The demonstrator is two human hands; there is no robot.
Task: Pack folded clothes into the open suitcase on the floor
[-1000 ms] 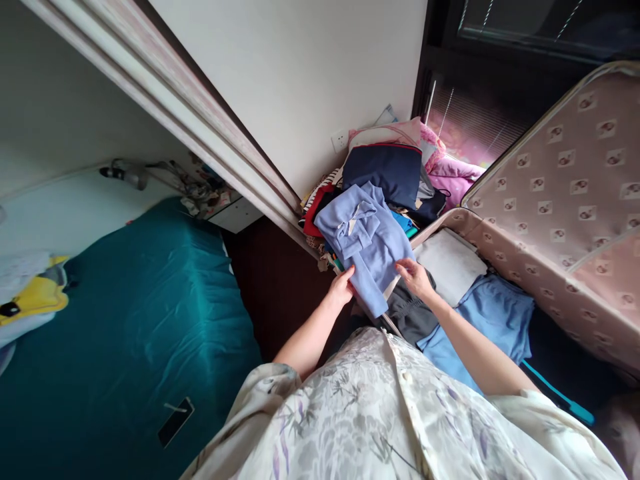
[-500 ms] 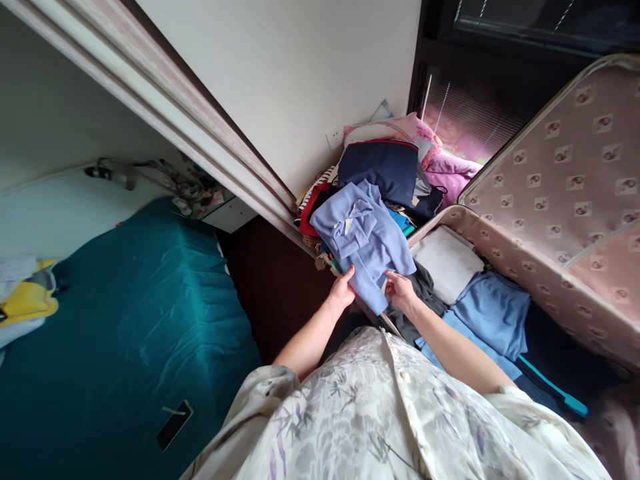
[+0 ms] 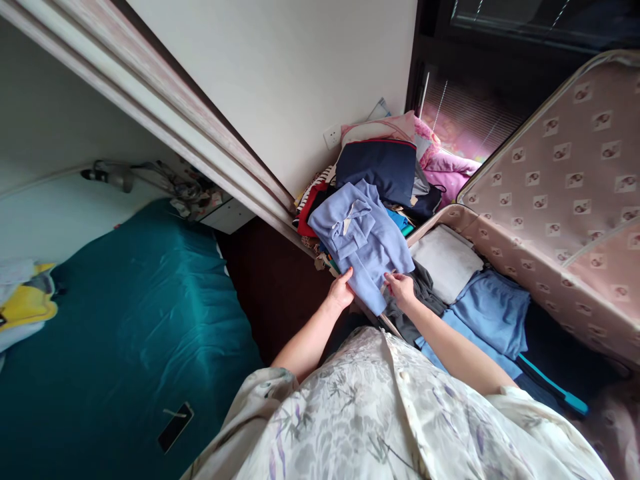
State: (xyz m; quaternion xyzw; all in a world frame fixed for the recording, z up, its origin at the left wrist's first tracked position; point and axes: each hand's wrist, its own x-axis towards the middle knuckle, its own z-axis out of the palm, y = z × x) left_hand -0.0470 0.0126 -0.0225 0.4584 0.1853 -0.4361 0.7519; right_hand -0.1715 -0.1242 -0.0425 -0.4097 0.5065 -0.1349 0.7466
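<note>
A light blue long-sleeved shirt (image 3: 383, 243) lies partly folded over a heap of clothes, its sleeves laid across its middle. My left hand (image 3: 341, 290) grips its left edge near the bottom, thumb on top. On the other side, my right hand (image 3: 401, 288) pinches the lower hem, fingers closed. The strip of cloth between my hands hangs toward me. Under and beyond the shirt are a dark navy garment (image 3: 375, 167) and a red one (image 3: 313, 212). Dark grey cloth (image 3: 425, 293) lies just right of my right hand.
An open suitcase (image 3: 540, 263) with a pink patterned lining stands at the right, holding a folded grey garment (image 3: 447, 263) and blue shorts (image 3: 493, 310). A teal-covered bed (image 3: 125, 333) with a phone (image 3: 175, 428) on it fills the left. A white wall edge (image 3: 220, 160) rises between.
Almost nothing differs. The view has shifted very slightly, and both hands keep their hold on the shirt in the same place.
</note>
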